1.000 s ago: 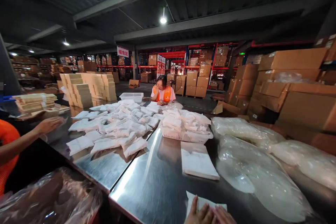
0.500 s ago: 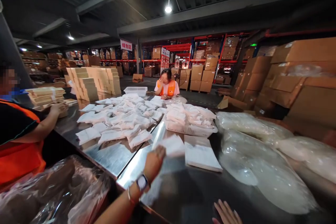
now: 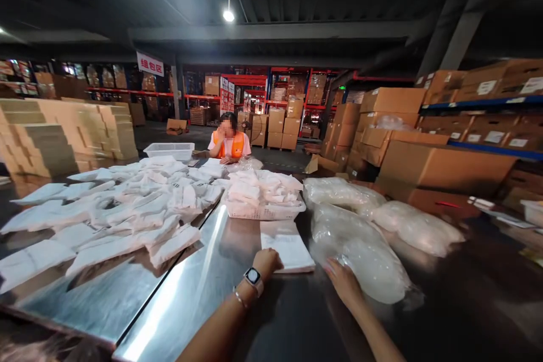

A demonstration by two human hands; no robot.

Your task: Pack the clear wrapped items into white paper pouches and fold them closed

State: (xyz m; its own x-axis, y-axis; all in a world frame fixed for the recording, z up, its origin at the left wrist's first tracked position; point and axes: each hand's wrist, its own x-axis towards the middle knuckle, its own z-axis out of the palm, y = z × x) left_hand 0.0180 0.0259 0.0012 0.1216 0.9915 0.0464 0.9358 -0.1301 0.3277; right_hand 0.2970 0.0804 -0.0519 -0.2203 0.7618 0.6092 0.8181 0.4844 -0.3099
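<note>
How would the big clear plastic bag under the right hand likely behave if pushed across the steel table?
The clear plastic bag looks puffy and wrinkled, so probably floppy and light. On the shiny steel table it would likely slide, denting under the right hand.

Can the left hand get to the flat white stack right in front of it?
Probably yes. The left hand already rests at the near edge of the flat white stack, and nothing lies between them on the steel table.
</note>
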